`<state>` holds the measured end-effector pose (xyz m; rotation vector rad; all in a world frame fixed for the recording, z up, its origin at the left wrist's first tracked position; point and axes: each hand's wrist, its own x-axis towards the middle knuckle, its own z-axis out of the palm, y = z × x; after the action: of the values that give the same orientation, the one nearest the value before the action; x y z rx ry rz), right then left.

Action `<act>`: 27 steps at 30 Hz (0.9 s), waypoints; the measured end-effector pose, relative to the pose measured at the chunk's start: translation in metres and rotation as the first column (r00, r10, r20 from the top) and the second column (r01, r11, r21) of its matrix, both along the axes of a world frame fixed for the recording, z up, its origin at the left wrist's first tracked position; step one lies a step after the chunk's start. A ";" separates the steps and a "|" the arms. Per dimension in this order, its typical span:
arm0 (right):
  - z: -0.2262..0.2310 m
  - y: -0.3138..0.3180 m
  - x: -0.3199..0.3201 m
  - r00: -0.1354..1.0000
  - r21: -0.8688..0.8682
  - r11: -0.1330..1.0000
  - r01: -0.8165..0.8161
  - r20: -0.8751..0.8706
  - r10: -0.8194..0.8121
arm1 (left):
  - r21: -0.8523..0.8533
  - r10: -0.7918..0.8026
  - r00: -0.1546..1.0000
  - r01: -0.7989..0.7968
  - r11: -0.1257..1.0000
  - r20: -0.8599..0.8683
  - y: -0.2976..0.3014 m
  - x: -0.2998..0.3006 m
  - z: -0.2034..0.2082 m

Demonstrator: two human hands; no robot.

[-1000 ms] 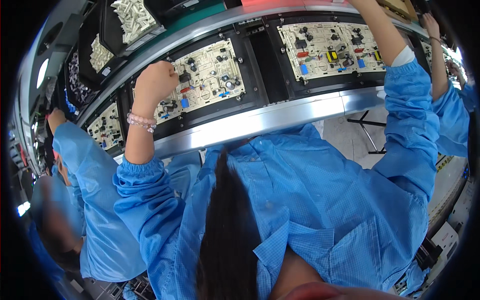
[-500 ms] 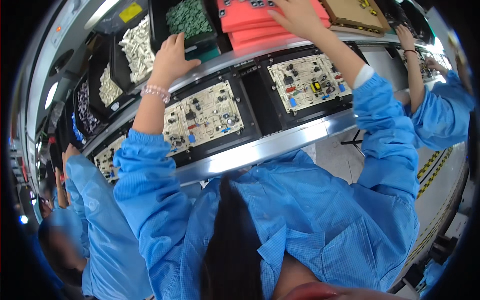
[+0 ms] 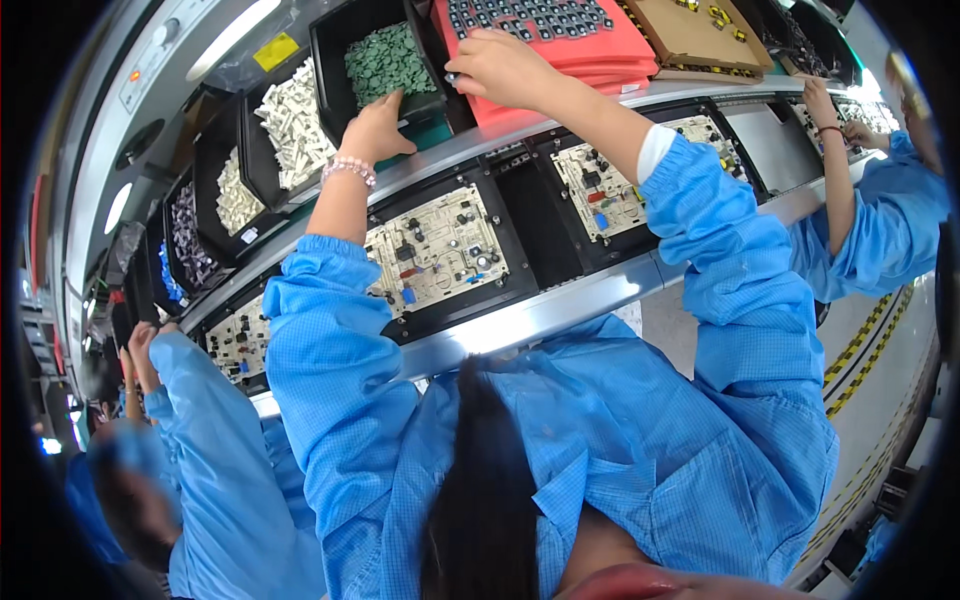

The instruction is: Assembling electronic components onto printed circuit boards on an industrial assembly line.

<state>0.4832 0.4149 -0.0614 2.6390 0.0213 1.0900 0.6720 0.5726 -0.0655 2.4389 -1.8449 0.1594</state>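
Observation:
My right hand (image 3: pixel 500 70) is closed at the left edge of the stacked red foam sheets (image 3: pixel 600 55). Its fingertips pinch a small dark component (image 3: pixel 452 78), which looks like the black parts (image 3: pixel 545 22) set in rows on the top sheet. At the front of a black bin, my left hand (image 3: pixel 374 130) rests beside small green disc-like pieces (image 3: pixel 385 62), its thumb spread from the fingers and nothing visible in it. Below the hands, cream circuit boards lie in black carriers: one board (image 3: pixel 440 245) near my left forearm, another (image 3: pixel 590 190) partly behind my right forearm.
Bins of white parts (image 3: pixel 295 125), cream parts (image 3: pixel 238 200) and dark purple parts (image 3: pixel 190 235) line the left. A cardboard box (image 3: pixel 700 35) with yellow-black components stands right of the foam. Co-workers in blue sit at left (image 3: pixel 215 450) and right (image 3: pixel 870 240). A metal rail (image 3: pixel 520 325) runs along the front.
My right hand has moved left across the foam and now pinches a small dark component at its edge. The left hand has shifted slightly right and down. The boards appear farther right in view.

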 end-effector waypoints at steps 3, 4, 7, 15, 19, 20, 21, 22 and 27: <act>-0.003 0.017 -0.015 0.995 0.077 0.994 -0.080 0.067 0.075 | -0.036 0.006 0.998 -0.004 0.999 0.063 0.005 0.011 -0.005; -0.006 0.018 -0.020 0.993 0.224 0.969 -0.099 0.081 0.083 | -0.037 0.008 0.992 -0.004 0.999 0.125 0.004 0.013 -0.007; -0.009 0.024 -0.032 0.980 0.596 0.779 -0.195 0.095 0.173 | -0.125 -0.007 0.982 0.031 0.992 0.188 0.003 0.015 -0.014; -0.002 0.082 -0.069 0.881 0.966 -0.251 -0.064 0.173 0.441 | -0.276 -0.069 0.937 0.170 0.946 0.341 0.024 0.007 -0.017; -0.005 0.094 -0.069 0.840 0.967 -0.254 -0.006 0.142 0.523 | -0.285 -0.054 0.939 0.158 0.946 0.340 0.033 0.004 -0.013; -0.005 0.097 -0.069 0.825 0.975 -0.223 0.006 0.121 0.551 | -0.275 -0.041 0.936 0.144 0.951 0.348 0.036 0.004 -0.013; -0.006 0.100 -0.066 0.814 0.973 -0.228 -0.029 0.155 0.560 | -0.279 -0.039 0.921 0.158 0.947 0.387 0.038 0.006 -0.013; -0.005 0.104 -0.064 0.815 0.971 -0.238 -0.029 0.161 0.557 | -0.269 -0.045 0.921 0.159 0.950 0.387 0.041 0.005 -0.012; -0.020 0.111 -0.055 0.773 0.994 0.108 0.012 -0.078 0.629 | -0.360 -0.092 0.900 0.262 0.896 0.425 0.061 0.000 -0.004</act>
<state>0.4278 0.5256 -0.0813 4.3213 0.0263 0.3540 0.6717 0.6340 -0.0690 2.0350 -1.9199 0.9923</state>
